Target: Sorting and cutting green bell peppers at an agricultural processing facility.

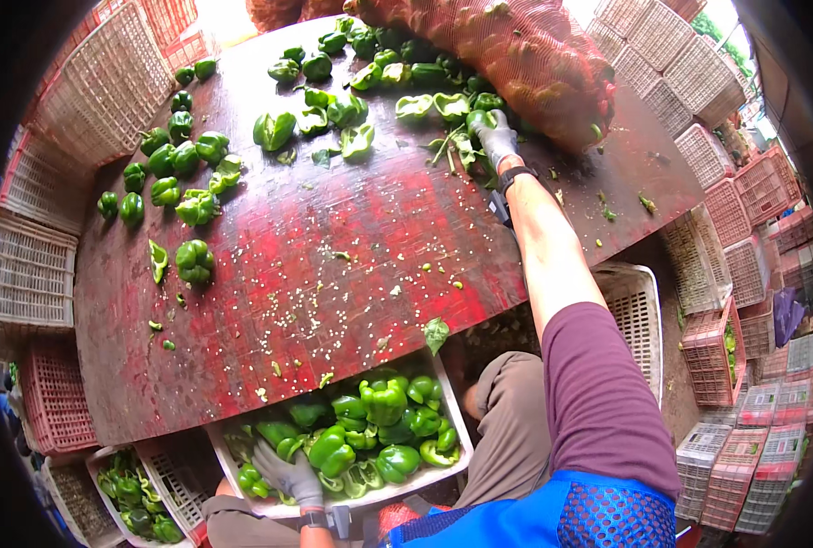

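My right hand [496,142], in a pale grey glove, reaches far across the red, worn table [361,265]. Its fingers close around a green bell pepper [479,120] beside a bulging red mesh sack [525,73]; the glove partly covers that pepper. Split pepper pieces [452,107] and wilted leaves lie just left of it. My left hand [288,475], also gloved, rests low in a white crate [462,411] of green bell peppers [384,399]. Its fingers are stretched out over the peppers at the crate's left side, with none gripped.
Whole green peppers [183,158] spread over the table's left and far parts. Pale seeds and scraps litter its middle. Another crate of peppers [137,498] stands at lower left. Stacked plastic crates [32,269] line both sides, and a white crate [639,320] sits right of my knee.
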`<state>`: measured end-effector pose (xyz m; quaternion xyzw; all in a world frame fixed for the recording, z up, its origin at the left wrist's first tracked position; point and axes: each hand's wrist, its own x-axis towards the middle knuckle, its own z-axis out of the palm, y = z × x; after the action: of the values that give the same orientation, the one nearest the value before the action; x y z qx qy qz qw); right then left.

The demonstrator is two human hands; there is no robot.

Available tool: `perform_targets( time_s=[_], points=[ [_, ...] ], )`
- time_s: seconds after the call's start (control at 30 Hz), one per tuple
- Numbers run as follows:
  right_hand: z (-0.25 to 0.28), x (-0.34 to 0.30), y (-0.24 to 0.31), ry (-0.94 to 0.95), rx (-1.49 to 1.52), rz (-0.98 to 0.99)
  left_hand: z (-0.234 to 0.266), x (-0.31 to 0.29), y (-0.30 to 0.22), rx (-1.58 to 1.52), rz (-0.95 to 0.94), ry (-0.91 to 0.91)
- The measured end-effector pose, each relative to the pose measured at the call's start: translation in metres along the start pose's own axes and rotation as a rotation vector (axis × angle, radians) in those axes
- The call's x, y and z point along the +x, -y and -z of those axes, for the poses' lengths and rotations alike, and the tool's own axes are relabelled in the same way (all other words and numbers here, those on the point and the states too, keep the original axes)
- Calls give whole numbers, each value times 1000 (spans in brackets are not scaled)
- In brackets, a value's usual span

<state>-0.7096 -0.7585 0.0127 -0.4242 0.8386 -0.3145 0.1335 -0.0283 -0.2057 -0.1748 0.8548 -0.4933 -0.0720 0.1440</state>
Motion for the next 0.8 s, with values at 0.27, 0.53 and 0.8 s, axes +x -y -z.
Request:
perform_targets(
  time_s=[0.27, 0.53, 0.8],
  points=[
    [4, -73, 3, -3, -385, 114, 21, -10, 19, 41, 32, -12],
    [-31, -177, 10, -59, -62, 48, 34, -11, 10, 62, 93, 29],
    [-24, -147, 70, -231, -183, 488, 11, -8, 27, 85, 44, -32]
  ],
)
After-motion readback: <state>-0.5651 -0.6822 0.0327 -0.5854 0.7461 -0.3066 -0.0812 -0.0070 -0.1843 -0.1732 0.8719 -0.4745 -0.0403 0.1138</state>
